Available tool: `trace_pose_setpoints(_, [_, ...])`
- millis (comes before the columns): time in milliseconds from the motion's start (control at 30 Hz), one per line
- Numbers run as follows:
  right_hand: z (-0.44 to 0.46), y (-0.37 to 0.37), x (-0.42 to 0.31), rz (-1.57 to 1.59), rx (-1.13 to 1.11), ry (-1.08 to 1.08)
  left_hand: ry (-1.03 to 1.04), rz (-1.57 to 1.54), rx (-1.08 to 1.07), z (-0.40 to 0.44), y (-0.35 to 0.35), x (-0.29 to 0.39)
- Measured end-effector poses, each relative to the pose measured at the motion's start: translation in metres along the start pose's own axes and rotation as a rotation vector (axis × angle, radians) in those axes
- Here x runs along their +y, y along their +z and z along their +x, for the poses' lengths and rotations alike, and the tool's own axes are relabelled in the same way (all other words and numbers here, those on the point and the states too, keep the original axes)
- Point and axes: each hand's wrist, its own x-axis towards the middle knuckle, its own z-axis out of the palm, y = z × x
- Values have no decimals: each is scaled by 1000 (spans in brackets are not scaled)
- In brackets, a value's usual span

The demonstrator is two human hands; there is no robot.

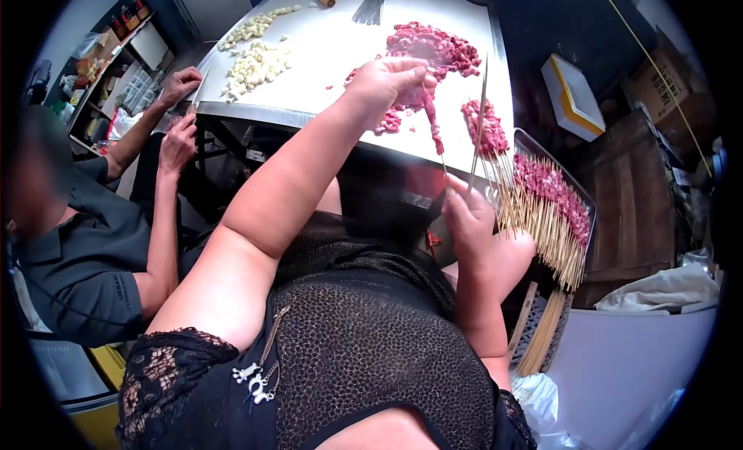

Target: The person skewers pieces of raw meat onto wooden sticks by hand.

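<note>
Between my two hands hangs a skewer strung with raw meat pieces (433, 119). My left hand (393, 80) pinches the upper end, over the white table. Closed around the lower end of the stick, my right hand (468, 212) is near the table's front edge. Long thin sticks also rise by that hand; whether it grips them is unclear. A heap of cut raw meat (437, 47) lies beyond my left hand. To the right, a small stack of loaded skewers (484, 127) rests on the table's corner.
A tray of many meat skewers (553, 191) stands at the right, above bare sticks (542, 334). Pale pieces (259, 67) lie on the white table (325, 44) at its left. A co-worker (85, 241) sits left, both hands at the table edge. A white and yellow box (573, 94) is at right.
</note>
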Motion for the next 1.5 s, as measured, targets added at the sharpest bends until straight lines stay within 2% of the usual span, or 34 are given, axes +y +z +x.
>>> trace_pose_setpoints(67, [-7,-2,6,-69,10,-49,-28,-25,-10,-3,0,-7])
trace_pose_setpoints(133, [-17,-4,6,-161,55,-53,-11,-178,40,-5,3,-16])
trace_pose_setpoints(267, [-24,-9,11,-169,87,-97,-14,-321,68,5,2,-21])
trace_pose_setpoints(433, [-16,-13,3,-128,105,-77,11,-118,126,21,-1,-23])
trace_pose_setpoints(667, [4,-13,-3,-235,99,-30,-31,-200,150,23,-1,-18])
trace_pose_setpoints(733, [5,-11,-3,-229,102,2,-27,-214,107,24,-9,-21])
trace_pose_setpoints(833, [8,-10,-3,-238,106,18,-138,-464,8,23,-18,-21])
trace_pose_setpoints(933, [11,-9,-3,-223,112,40,-54,-329,48,26,-19,-31])
trace_pose_setpoints(1200, [7,-2,1,-298,131,5,-98,-400,9,23,-23,-37])
trace_pose_setpoints(1400, [3,-2,4,-416,149,-94,-173,-435,-62,20,-24,-30])
trace_pose_setpoints(1467, [3,-2,-1,-442,154,-124,-292,-528,-80,16,-21,-23])
trace_pose_setpoints(1500, [4,-1,-5,-394,151,-126,-279,-528,-83,18,-21,-26])
